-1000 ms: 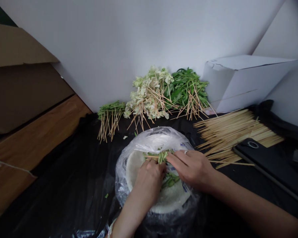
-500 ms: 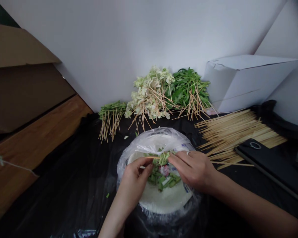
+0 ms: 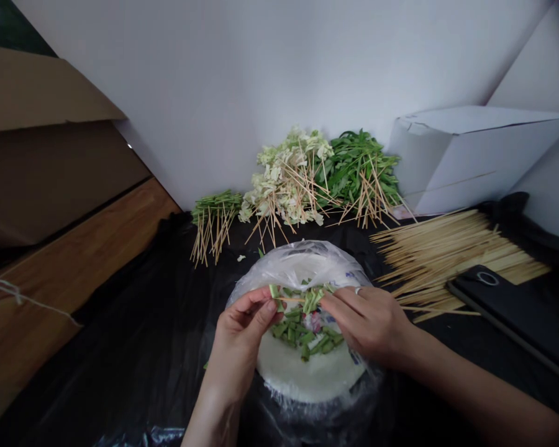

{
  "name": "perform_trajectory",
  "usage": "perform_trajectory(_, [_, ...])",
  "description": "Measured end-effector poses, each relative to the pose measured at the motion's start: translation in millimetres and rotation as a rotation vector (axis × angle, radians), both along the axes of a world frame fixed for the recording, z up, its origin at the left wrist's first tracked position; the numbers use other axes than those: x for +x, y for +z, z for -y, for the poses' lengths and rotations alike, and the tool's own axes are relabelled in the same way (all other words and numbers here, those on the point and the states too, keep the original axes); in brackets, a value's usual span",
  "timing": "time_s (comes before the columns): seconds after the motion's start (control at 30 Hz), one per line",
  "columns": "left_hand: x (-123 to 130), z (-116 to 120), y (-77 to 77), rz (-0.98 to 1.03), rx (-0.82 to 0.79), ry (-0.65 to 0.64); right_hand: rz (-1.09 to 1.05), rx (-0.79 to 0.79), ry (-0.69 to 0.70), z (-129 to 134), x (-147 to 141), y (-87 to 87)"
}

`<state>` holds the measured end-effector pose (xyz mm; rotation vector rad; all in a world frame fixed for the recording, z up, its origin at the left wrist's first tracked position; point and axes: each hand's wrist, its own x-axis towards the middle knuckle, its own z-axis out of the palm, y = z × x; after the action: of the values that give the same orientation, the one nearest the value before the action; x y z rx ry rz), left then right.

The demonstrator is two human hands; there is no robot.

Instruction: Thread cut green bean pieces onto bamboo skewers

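Between the thumb and fingers of my left hand (image 3: pixel 245 326) is a cut green bean piece (image 3: pixel 274 292), held at the tip of a thin wooden skewer (image 3: pixel 289 300). My right hand (image 3: pixel 370 316) is closed around the other end of the skewer, where several green bean pieces (image 3: pixel 312 300) are threaded side by side. Both hands are above a round white container (image 3: pixel 302 382) lined with a clear plastic bag (image 3: pixel 293 251). Loose cut green beans (image 3: pixel 292 332) lie inside it, below my fingers.
Along the wall lie skewered green beans (image 3: pixel 217 202), skewered pale cabbage-like leaves (image 3: pixel 279 177) and skewered leafy greens (image 3: pixel 361 167). Bare skewers (image 3: pixel 442 254) and a dark phone (image 3: pixel 512 316) are at the right. A white box (image 3: pixel 484 149) and a cardboard box (image 3: pixel 46 167) flank the black sheet (image 3: pixel 135 347).
My left hand has moved slightly left and now holds a green bean piece at the skewer's tip. The right hand keeps its grip. The view has shifted a little.
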<state>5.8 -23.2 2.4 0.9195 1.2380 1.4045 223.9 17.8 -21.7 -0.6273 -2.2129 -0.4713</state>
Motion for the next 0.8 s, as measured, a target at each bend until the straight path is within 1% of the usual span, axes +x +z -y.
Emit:
perform_trajectory(0.1, [1, 0, 1.9, 0.065, -0.004, 0.047, -0.006, 0.002, -0.009, 0, 0, 0.3])
perform_trajectory(0.17, [2, -1, 3.2, 0.084, 0.005, 0.049, 0.001, 0.000, -0.013, 0, 1, 0.2])
perform_trajectory(0.27, [3, 0, 4.1, 0.089, 0.012, 0.031, 0.003, 0.006, -0.020, 0, 1, -0.1])
perform_trajectory(0.4, [2, 1, 2.9, 0.075, 0.013, 0.057, -0.003, 0.006, -0.015, 0, 1, -0.2])
perform_trajectory(0.5, [1, 1, -1.2, 0.044, 0.011, 0.077, -0.008, -0.002, -0.005, -1, 0, 0.0])
perform_trajectory(0.67, [0, 0, -9.3, -0.067, 0.050, 0.116, -0.010, -0.021, -0.023, 0, -1, 0.0])
perform_trajectory(0.8, [2, 1, -10.2, -0.150, 0.081, 0.154, -0.013, -0.033, -0.037, 0, -1, -0.3])
